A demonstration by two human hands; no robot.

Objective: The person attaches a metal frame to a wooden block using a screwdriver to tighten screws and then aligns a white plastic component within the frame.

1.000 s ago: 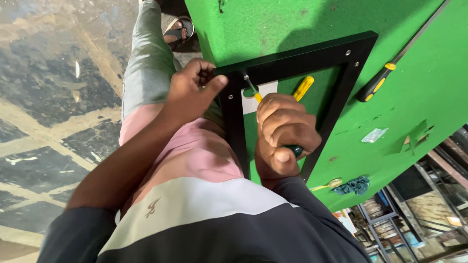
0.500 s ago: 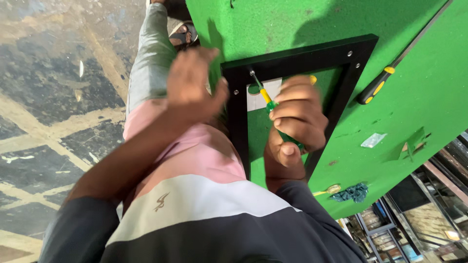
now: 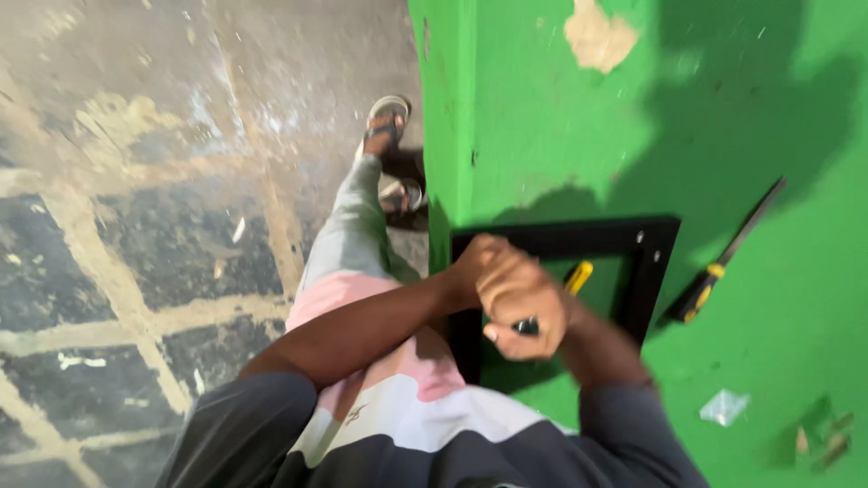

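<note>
- Black frame (image 3: 653,262) lies flat on the green worktop (image 3: 542,117), near its edge, right in front of me. My hands sit over the frame's 9 o'clock rail.
- R hand (image 3: 529,303) is fisted tight round a screwdriver (image 3: 553,303): dark grip end shows under the fingers, yellow bit sticks out toward 1 o'clock. Tip is hidden, so I can't tell if it's seated in a screw.
- L hand (image 3: 479,262) is curled shut just beside and touching the R, at its 10 o'clock. Looks like it's pinning the frame rail or steadying the tool; can't tell which, fingers are blurred.
- To do this well, imo: keep the shaft square to the frame, push down before turning, and let the L hand hold the rail so the frame doesn't skate on the paint.
- Frame edge is close to the worktop's lip; I'd keep weight on it so it doesn't tip off toward my legs.
- 2nd screwdriver (image 3: 714,271), yellow w/ black, lies at 3 o'clock of the frame, well apart, clear of my elbow.
- Small clear plastic scrap (image 3: 723,407) at 4 o'clock, not in the way.
</note>
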